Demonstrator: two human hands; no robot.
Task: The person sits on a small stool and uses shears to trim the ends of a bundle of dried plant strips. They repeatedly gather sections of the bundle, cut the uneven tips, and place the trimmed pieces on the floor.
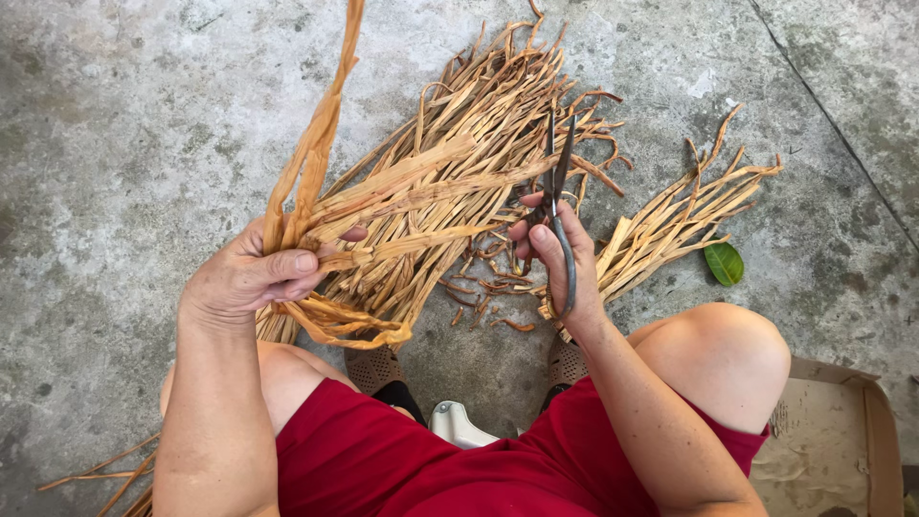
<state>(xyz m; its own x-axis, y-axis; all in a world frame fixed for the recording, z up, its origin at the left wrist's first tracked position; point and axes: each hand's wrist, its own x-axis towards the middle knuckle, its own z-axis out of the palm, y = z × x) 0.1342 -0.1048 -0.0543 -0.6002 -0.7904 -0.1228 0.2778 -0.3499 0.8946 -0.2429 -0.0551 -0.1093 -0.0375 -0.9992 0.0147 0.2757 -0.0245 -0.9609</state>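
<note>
Dried straw strips are bunched in the left hand, grip clamped tight around them, ends trailing over the big pile on the concrete floor. Right hand holds scissors, blades slightly apart, pointing up. Smaller bundle and a green leaf lie nearby.

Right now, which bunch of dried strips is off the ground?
The bunch gripped in the left hand, the held strips. The big pile and the smaller pile by the green leaf lie on the concrete.
</note>
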